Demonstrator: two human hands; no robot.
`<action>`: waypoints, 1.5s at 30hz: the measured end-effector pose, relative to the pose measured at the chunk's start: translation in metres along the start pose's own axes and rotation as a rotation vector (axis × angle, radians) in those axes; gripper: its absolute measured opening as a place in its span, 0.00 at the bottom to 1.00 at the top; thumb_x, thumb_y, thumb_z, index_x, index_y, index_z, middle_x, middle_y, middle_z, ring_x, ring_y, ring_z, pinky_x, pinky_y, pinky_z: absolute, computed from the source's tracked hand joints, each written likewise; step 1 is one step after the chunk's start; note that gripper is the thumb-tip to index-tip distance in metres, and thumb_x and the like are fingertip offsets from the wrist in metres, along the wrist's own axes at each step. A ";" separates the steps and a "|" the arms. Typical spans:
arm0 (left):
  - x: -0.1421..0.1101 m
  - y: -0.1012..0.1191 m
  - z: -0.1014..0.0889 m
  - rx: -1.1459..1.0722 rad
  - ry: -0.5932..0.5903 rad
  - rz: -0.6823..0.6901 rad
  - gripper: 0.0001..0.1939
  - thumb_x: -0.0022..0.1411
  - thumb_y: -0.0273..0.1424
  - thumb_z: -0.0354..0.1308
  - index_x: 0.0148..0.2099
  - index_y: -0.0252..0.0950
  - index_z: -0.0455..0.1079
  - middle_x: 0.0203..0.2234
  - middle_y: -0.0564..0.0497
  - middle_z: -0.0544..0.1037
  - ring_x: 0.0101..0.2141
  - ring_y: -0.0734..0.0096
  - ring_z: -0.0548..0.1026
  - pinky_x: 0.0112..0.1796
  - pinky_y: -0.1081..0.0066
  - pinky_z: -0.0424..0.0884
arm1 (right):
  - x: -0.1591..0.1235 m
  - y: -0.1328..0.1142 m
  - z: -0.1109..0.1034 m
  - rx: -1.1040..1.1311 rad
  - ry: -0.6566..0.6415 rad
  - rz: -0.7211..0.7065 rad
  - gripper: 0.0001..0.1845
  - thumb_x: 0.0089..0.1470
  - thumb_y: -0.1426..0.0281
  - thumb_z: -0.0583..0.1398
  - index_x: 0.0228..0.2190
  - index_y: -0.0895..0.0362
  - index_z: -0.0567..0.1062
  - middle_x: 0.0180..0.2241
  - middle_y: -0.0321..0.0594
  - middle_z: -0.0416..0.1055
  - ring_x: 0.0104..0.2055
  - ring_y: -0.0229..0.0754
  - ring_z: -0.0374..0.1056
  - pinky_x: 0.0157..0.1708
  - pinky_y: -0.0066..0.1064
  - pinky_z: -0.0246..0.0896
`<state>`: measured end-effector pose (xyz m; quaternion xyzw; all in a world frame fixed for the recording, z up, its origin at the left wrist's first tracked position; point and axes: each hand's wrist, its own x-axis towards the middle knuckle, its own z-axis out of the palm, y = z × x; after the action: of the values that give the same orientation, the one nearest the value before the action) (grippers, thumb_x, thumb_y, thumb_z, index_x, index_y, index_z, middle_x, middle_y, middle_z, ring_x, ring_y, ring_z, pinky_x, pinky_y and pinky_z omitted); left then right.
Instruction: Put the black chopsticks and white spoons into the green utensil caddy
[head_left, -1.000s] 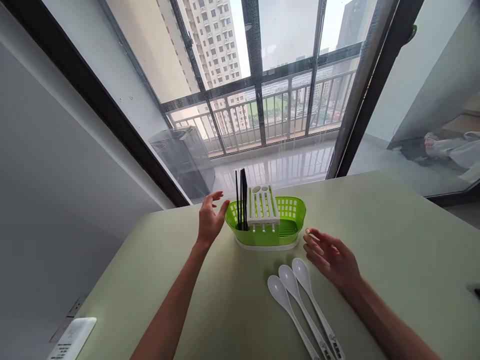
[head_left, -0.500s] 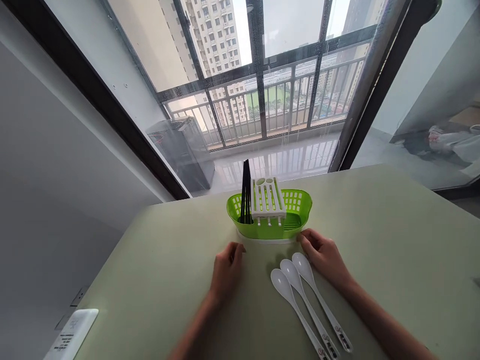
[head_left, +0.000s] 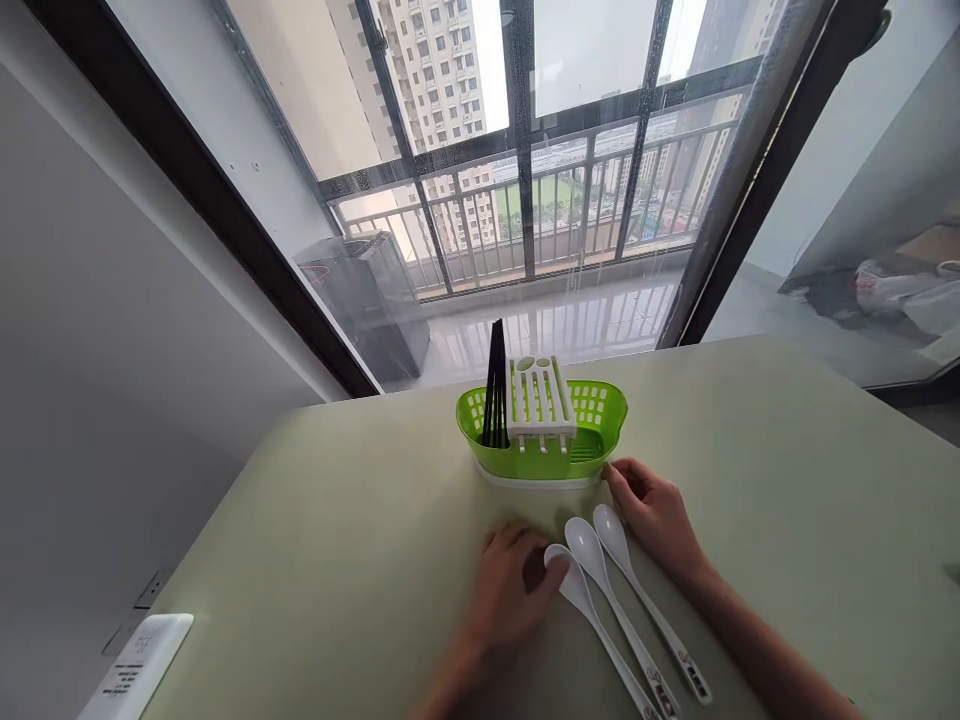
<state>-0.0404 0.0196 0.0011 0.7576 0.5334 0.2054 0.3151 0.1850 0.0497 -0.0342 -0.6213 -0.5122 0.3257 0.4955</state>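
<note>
A green utensil holder [head_left: 541, 462] with a white base stands upright on the table. Black chopsticks [head_left: 495, 385] lean in its left compartment, and a white slotted rack [head_left: 541, 400] spans the middle. My right hand [head_left: 651, 505] pinches the low right end of the holder, fingers closed. Three white spoons [head_left: 596, 550] lie side by side, bowls toward the holder, handles toward the lower right. Over the left edge of the leftmost spoon's bowl, my left hand [head_left: 514, 590] is slightly blurred, thumb and curved forefinger apart, with nothing lifted.
At the lower left, a white flat object [head_left: 142, 660] with printed marks lies at the table edge. Beyond the pale green table [head_left: 337, 520] is a glass door, and behind it a balcony with a dark grey box-shaped unit [head_left: 375, 300] and a railing.
My left hand has moved right and nearer to me, from in front of the holder's left end to the leftmost spoon. My right hand stays at the holder's right end.
</note>
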 end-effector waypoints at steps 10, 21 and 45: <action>-0.005 0.031 -0.122 -0.254 0.120 0.002 0.09 0.65 0.41 0.62 0.38 0.41 0.77 0.23 0.55 0.79 0.23 0.71 0.75 0.30 0.71 0.72 | 0.001 -0.002 0.000 -0.012 -0.001 -0.001 0.23 0.63 0.49 0.56 0.29 0.54 0.73 0.22 0.32 0.64 0.26 0.39 0.58 0.27 0.29 0.54; 0.022 0.080 -0.163 0.253 1.177 0.290 0.05 0.65 0.34 0.65 0.43 0.41 0.77 0.36 0.55 0.85 0.26 0.73 0.79 0.23 0.75 0.64 | 0.000 0.002 0.001 0.033 0.046 0.012 0.23 0.61 0.48 0.56 0.29 0.54 0.73 0.21 0.31 0.61 0.24 0.38 0.55 0.25 0.29 0.52; 0.055 0.013 -0.103 0.472 0.617 0.517 0.07 0.71 0.32 0.58 0.48 0.39 0.76 0.29 0.54 0.85 0.23 0.77 0.79 0.27 0.77 0.66 | 0.001 -0.001 0.002 0.010 0.051 0.009 0.24 0.60 0.47 0.56 0.28 0.54 0.74 0.20 0.31 0.64 0.25 0.39 0.58 0.26 0.29 0.54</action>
<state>-0.0794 0.0944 0.0827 0.8203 0.4280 0.3657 -0.1009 0.1835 0.0510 -0.0337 -0.6294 -0.4950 0.3145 0.5098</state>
